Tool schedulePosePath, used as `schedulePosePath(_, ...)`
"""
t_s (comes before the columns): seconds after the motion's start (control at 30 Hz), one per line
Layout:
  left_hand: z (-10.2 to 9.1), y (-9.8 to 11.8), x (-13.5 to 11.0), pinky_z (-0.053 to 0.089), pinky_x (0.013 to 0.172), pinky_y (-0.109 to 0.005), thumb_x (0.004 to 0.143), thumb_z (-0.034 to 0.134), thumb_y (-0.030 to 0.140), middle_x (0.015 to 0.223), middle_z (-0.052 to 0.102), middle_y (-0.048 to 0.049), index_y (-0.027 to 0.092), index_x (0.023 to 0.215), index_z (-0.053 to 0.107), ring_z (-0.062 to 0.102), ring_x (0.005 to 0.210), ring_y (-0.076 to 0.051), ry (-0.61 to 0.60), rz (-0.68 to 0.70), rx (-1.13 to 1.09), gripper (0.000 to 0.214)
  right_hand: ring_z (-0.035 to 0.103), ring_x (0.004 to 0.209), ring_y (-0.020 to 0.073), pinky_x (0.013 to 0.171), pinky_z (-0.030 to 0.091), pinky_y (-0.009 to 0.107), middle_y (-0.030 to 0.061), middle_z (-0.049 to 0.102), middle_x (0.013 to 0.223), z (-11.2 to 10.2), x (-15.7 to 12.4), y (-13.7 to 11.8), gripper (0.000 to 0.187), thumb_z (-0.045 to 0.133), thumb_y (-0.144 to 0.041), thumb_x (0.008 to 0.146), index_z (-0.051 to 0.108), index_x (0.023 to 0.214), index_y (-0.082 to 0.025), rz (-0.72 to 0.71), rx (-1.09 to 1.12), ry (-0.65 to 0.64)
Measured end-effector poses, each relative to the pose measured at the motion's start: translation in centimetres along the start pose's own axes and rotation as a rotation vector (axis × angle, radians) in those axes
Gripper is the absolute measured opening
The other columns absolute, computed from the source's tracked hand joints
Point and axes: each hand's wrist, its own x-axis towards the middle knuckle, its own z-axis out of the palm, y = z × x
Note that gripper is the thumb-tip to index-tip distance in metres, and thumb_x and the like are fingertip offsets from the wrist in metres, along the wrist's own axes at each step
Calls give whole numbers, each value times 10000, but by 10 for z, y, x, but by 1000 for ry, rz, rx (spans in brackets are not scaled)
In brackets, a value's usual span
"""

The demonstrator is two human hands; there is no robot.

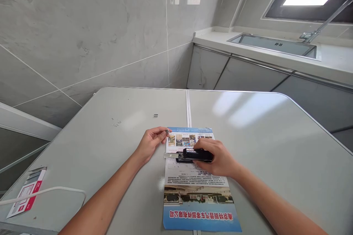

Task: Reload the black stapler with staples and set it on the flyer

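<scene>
My right hand (213, 156) is wrapped around a black stapler (202, 155) that lies across a printed leaflet (198, 224). A silvery metal part of the stapler sticks out to the left, past the leaflet's edge. Pinched between the thumb and forefinger of my left hand (151, 141) is a short strip of staples (167, 131), near the leaflet's upper left corner. The leaflet has photos, rows of small text and a blue band with red characters, upside down to me.
Two small staple strips (156, 115) lie farther back on the grey table (124, 102). At left are a red and white staple pack (27, 192) and a white cable (55, 189). Beyond the table stands a counter with a sink (275, 46).
</scene>
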Motion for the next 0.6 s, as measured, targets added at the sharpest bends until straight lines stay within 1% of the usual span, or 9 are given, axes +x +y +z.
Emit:
schedulePosePath(0.1, 1, -1, -1, 444, 761, -263, 910, 754, 357, 853, 640, -42, 197, 1048, 813, 524, 764, -130, -48, 50, 47, 219, 552, 712, 149, 656, 397, 265, -6, 628, 806, 1, 0, -1, 202, 698, -179, 754, 595, 921, -226, -8, 7, -61)
schedulePosePath(0.23, 3, 1, -2, 461, 785, -290, 892, 771, 345, 929, 628, -67, 225, 978, 843, 571, 876, -172, -127, 119, 119, 164, 550, 705, 158, 664, 390, 276, -7, 634, 783, 2, 1, -2, 217, 686, -157, 731, 594, 914, -227, -15, -33, -121)
schedulePosePath(0.33, 3, 2, -4, 469, 781, -305, 889, 774, 323, 949, 602, -70, 253, 978, 848, 572, 887, -177, -175, 181, 190, 135, 562, 736, 175, 675, 409, 289, 8, 652, 814, -2, 2, -5, 198, 712, -207, 774, 586, 926, -226, -1, -72, -169)
schedulePosePath(0.4, 3, 3, -5, 473, 788, -314, 892, 772, 311, 934, 591, -65, 270, 994, 847, 571, 888, -178, -184, 241, 261, 133, 594, 830, 206, 730, 451, 319, 46, 683, 927, -6, 4, -8, 248, 739, -333, 833, 598, 1007, -224, -33, -70, -171)
schedulePosePath(0.47, 4, 4, -6, 479, 803, -325, 889, 775, 302, 927, 582, -61, 280, 1005, 845, 574, 891, -179, -194, 291, 318, 137, 604, 1002, 254, 852, 478, 378, 112, 680, 1155, -9, 5, -14, 380, 709, -451, 891, 597, 1166, -214, -99, -86, -133)
schedulePosePath(0.53, 5, 5, -7, 486, 809, -331, 885, 780, 289, 931, 579, -58, 286, 1015, 842, 580, 884, -177, -218, 320, 343, 144, 569, 1154, 290, 960, 455, 436, 152, 607, 1362, -9, 5, -20, 467, 649, -474, 951, 557, 1324, -209, -172, -175, -91)
schedulePosePath(0.6, 5, 6, -8, 488, 801, -330, 880, 785, 272, 929, 580, -55, 292, 1020, 841, 584, 871, -173, -237, 335, 359, 151, 546, 1216, 299, 1001, 429, 463, 148, 575, 1439, -7, 6, -26, 482, 599, -443, 999, 521, 1416, -214, -239, -293, -89)
